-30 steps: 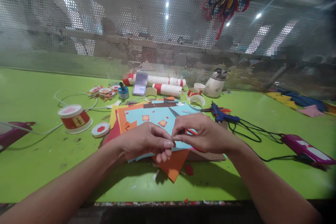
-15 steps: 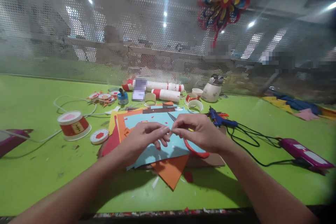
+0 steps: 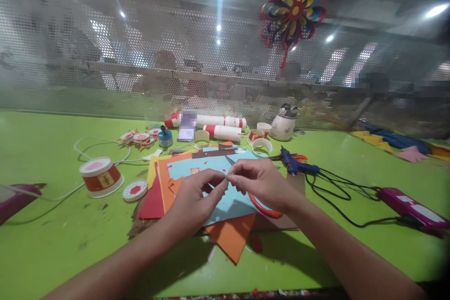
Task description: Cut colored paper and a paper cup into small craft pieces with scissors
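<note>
Two hands are meeting fingertip to fingertip over coloured paper.
Left hand point(image 3: 197, 197) and right hand point(image 3: 262, 182) are pinching something too small to tell, above the blue sheet point(image 3: 225, 187).

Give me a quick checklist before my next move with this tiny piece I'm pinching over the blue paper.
1. Both hands meet at the piece: left hand, right hand: ok.
2. What the piece is: cannot tell, too small.
3. Blue sheet lies flat under the hands: ok.
4. Scissors lie under the right hand, within reach: ok.
5. Glue gun lies clear of the hands: ok.
</note>
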The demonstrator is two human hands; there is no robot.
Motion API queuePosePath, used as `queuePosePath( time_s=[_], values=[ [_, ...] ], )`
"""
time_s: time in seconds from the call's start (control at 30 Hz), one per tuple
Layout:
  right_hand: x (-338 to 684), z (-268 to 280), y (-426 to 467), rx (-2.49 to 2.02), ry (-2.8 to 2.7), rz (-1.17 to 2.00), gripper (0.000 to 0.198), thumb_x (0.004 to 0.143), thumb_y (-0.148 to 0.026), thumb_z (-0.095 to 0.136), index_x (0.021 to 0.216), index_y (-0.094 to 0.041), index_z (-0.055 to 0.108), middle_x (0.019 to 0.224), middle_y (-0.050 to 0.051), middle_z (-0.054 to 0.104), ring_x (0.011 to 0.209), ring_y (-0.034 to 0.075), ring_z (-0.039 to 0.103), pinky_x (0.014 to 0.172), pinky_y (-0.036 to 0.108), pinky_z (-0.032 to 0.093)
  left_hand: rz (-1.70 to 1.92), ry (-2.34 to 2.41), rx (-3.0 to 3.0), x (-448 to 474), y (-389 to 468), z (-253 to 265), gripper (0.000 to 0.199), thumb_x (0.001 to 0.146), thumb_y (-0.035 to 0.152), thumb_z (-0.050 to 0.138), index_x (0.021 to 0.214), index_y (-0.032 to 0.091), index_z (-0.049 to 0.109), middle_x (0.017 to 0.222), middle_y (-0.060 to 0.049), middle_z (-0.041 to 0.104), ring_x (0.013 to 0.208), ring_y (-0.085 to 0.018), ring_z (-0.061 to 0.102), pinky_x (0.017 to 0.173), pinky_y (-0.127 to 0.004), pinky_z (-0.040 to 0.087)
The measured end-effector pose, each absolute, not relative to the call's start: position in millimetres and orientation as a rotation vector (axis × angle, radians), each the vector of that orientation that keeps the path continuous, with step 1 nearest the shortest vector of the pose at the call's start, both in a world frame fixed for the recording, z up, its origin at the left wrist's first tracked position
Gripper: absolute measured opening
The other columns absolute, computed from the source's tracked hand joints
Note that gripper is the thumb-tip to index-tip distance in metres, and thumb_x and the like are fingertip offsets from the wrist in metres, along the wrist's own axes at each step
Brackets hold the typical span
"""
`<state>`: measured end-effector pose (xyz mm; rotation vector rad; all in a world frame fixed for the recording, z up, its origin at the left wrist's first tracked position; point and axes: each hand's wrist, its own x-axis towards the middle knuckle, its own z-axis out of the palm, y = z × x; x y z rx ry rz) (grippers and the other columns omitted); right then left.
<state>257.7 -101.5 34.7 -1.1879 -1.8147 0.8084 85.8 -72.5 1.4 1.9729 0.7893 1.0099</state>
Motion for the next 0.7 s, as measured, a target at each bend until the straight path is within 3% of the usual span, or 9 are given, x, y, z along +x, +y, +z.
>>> queuePosePath(
  time_s=[0.47, 0.7],
  values=[
    [255, 27, -99, -1.195, -1.793, 0.828, 0.014, 0.082, -0.022, 0.059, 0.072, -0.013, 0.063, 0.059, -0.003, 0.055, 0.053, 0.009, 0.051, 0.051, 0.024, 0.044, 0.919, 0.716, 1.646, 86, -72, -2, 0.023, 0.082, 0.035, 0.059, 0.073, 0.014, 0.063, 0.063, -0.002, 0.063, 0.054, -0.011, 0.055, 0.05, -0.023, 0.044],
    [287, 34, -87, -1.318, -2.079, 0.705, 0.026, 0.089, -0.038, 0.057, 0.097, -0.014, 0.064, 0.074, 0.0, 0.064, 0.066, 0.013, 0.061, 0.061, 0.028, 0.051, 0.883, 0.727, 1.503, 83, -71, 7, 0.027, 0.076, 0.037, 0.066, 0.068, 0.012, 0.062, 0.06, -0.003, 0.063, 0.052, -0.011, 0.055, 0.048, -0.023, 0.043]
  ],
)
